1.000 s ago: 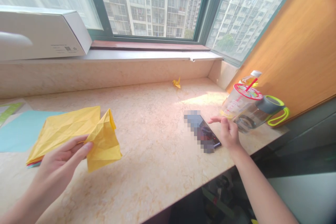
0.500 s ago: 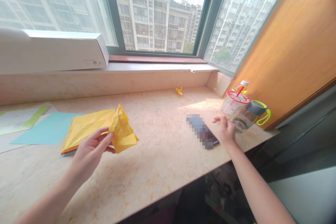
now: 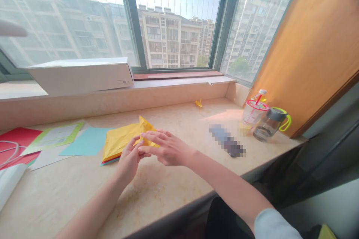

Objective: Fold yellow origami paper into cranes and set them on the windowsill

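Note:
Above the stone counter [image 3: 179, 183], my left hand [image 3: 129, 158] pinches a piece of folded yellow paper [image 3: 144, 124] by its lower left part. From the other side, my right hand [image 3: 172, 149] is on the same paper, its fingers lying across the front and covering most of it. A pointed upper corner shows above the fingers. Just behind and left of my hands lies a stack of yellow paper [image 3: 116, 140], with red and blue edges beneath. A small yellow origami crane [image 3: 199, 103] stands farther back near the window ledge.
A pixelated phone [image 3: 226, 140] lies right of my hands. Beyond it stand a lidded cup with a red straw [image 3: 254, 114], a bottle [image 3: 262, 95] and a clear flask [image 3: 265, 129]. Light-blue paper [image 3: 85, 142] and red sheets [image 3: 21, 138] lie left. A white box [image 3: 84, 76] rests on the ledge.
My right hand has moved left from beside the phone and cup onto the folded yellow paper. My left hand still holds that paper. The view has turned left and tilted up somewhat.

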Motion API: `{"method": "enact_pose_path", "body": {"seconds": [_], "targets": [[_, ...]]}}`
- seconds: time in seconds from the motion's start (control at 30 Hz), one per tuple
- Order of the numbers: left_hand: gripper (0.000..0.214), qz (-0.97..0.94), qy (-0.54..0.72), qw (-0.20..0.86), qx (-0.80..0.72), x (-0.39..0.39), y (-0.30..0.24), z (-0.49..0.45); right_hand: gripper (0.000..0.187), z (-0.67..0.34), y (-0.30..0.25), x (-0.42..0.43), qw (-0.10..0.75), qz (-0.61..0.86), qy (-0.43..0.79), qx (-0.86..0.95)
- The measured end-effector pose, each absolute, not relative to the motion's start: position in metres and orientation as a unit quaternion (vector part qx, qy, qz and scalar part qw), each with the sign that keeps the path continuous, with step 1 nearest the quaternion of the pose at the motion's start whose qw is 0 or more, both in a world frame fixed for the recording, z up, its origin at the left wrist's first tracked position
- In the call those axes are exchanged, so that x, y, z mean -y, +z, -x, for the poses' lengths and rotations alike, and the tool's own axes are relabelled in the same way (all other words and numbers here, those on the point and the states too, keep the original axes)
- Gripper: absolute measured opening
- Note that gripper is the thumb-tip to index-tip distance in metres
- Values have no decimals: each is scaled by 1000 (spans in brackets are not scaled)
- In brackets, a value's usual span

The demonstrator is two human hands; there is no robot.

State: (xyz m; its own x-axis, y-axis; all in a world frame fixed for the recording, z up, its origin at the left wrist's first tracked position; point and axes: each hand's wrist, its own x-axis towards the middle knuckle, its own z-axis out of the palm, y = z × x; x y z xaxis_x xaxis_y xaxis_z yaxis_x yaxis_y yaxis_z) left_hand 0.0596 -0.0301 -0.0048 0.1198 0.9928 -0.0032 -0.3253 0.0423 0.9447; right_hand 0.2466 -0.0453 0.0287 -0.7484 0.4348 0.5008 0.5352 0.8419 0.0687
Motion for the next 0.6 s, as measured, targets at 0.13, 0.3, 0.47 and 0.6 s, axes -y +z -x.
{"method": "enact_pose_path", "body": {"seconds": [0.13,0.3,0.47,0.6], "targets": [[35,-393,549,626,-390,26,-4,-53,49,-240,13,27,244,269,-111,925],[34,-393,544,632,-387,30,-4,-55,37,-252,-7,17,283,271,-108,914],[35,-424,520,621,-406,34,-1,-57,25,-257,-14,16,307,268,-84,909],[30,-496,480,584,-428,33,3,-56,23,-257,-12,23,328,246,-46,911]]}}
